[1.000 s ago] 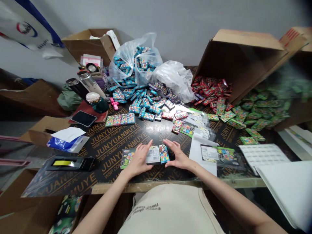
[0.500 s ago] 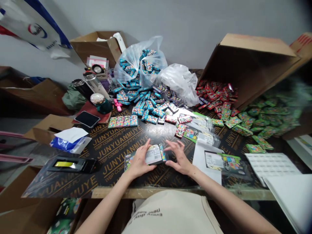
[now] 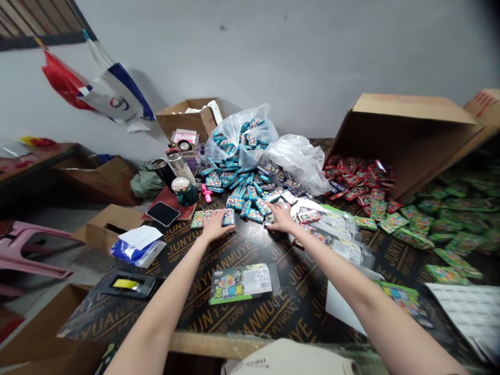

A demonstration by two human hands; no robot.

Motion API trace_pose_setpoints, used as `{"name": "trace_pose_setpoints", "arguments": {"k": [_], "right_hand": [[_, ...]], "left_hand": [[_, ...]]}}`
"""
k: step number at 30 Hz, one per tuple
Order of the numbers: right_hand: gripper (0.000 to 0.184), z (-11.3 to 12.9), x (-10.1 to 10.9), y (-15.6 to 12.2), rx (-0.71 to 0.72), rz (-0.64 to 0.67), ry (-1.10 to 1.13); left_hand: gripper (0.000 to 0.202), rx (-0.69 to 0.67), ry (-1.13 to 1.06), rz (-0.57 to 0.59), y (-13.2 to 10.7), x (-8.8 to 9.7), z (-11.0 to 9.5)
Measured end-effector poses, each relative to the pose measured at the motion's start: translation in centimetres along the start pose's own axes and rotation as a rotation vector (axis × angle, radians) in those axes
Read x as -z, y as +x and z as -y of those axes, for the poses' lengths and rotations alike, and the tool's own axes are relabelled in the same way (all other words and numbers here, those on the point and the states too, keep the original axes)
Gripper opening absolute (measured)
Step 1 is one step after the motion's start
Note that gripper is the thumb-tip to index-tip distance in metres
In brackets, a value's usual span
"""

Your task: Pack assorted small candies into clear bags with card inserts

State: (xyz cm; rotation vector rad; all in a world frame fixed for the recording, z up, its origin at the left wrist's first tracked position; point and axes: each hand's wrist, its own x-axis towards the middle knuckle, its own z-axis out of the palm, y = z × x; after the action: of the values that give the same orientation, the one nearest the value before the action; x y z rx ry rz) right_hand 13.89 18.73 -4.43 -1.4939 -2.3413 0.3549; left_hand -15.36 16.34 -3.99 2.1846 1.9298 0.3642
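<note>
My left hand [image 3: 213,226] lies over a row of small colourful candy packs [image 3: 198,220], its fingers apart and its thumb near the row's right end. My right hand [image 3: 282,217] reaches to the front edge of the loose pile, fingers spread around a small dark pack [image 3: 269,220]; its palm hides part of what lies there. Between my forearms a printed header card in a clear bag [image 3: 242,284] lies flat on the table. Loose blue packs [image 3: 250,195] are heaped just beyond my hands.
A clear bag of blue packs [image 3: 238,138] and a crumpled plastic bag [image 3: 299,159] stand behind. Red packs [image 3: 357,174] spill from a carton [image 3: 414,109]; green packs [image 3: 449,213] lie at right. A phone [image 3: 163,213], a tape dispenser [image 3: 130,285] and cups [image 3: 184,191] are at left.
Both hands have left the bagged header card, which now lies on the table, and moved forward: the left to the row of packs, the right to the pile. The camera view has shifted.
</note>
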Motion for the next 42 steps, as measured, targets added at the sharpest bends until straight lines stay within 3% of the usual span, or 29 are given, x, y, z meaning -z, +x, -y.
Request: {"name": "trace_pose_setpoints", "arguments": {"k": [2, 5, 8, 9, 11, 13, 15, 17, 19, 21, 23, 25, 28, 30, 35, 38, 42], "right_hand": [[0.090, 0.5, 0.5, -1.7, 0.010, -0.022, 0.105], [0.076, 1.3, 1.6, -5.0, -0.057, 0.072, 0.655], [0.054, 2.3, 2.6, -7.7, -0.178, 0.399, 1.279], [0.054, 2.6, 2.7, -8.5, -0.215, 0.515, 1.403], [0.060, 3.3, 2.8, -9.8, -0.280, 0.698, 1.501], [0.067, 3.9, 2.9, -11.1, -0.324, 0.671, 1.431], [0.068, 4.4, 3.0, -12.5, -0.284, 0.391, 1.205], [0.078, 4.9, 3.4, -13.9, -0.131, 0.067, 0.865], [0.088, 5.4, 3.7, -15.1, 0.063, -0.074, 0.569], [0.080, 5.5, 3.8, -15.9, 0.167, -0.108, 0.431], [0.071, 5.3, 3.6, -16.4, 0.166, -0.151, 0.403], [0.070, 4.5, 3.2, -16.9, 0.131, -0.189, 0.387], [0.073, 3.4, 2.2, -17.6, 0.126, -0.164, 0.331], [0.076, 3.0, 1.5, -18.0, 0.141, -0.121, 0.292], [0.080, 3.6, 0.6, -18.4, 0.214, 0.013, 0.344], [0.085, 3.8, 0.5, -18.5, 0.269, 0.077, 0.437], [0.101, 4.4, 0.3, -18.8, 0.148, -0.048, 0.423]], "left_hand": [[0.066, 0.012, -0.014, 0.017, -0.3, -0.1, 0.3], [0.077, -0.005, -0.066, 0.001, -1.8, 0.0, -2.0], [0.074, -0.138, -0.437, -0.010, -4.1, 0.3, -7.2], [0.064, -0.164, -0.615, 0.032, -5.1, 0.3, -9.2], [0.043, -0.074, -0.903, 0.159, -6.9, -0.1, -12.5], [0.033, 0.122, -1.139, 0.216, -8.5, -0.9, -14.6], [0.032, 0.286, -1.288, 0.189, -9.6, -1.8, -15.3], [0.032, 0.359, -1.337, 0.159, -10.4, -2.7, -15.4], [0.034, 0.368, -1.326, 0.171, -11.1, -3.2, -15.4], [0.036, 0.369, -1.322, 0.206, -11.8, -3.2, -15.4], [0.042, 0.308, -1.252, 0.211, -12.5, -2.9, -14.9], [0.062, 0.111, -0.977, 0.169, -13.2, -2.6, -13.7], [0.098, -0.247, -0.386, 0.151, -14.2, -2.6, -11.4], [0.105, -0.337, -0.202, 0.183, -14.7, -2.9, -10.4], [0.105, -0.377, -0.217, 0.138, -15.4, -3.3, -10.4], [0.103, -0.427, -0.262, 0.172, -15.4, -3.2, -10.6], [0.102, -0.367, -0.304, 0.113, -15.2, -3.2, -10.6]]}}
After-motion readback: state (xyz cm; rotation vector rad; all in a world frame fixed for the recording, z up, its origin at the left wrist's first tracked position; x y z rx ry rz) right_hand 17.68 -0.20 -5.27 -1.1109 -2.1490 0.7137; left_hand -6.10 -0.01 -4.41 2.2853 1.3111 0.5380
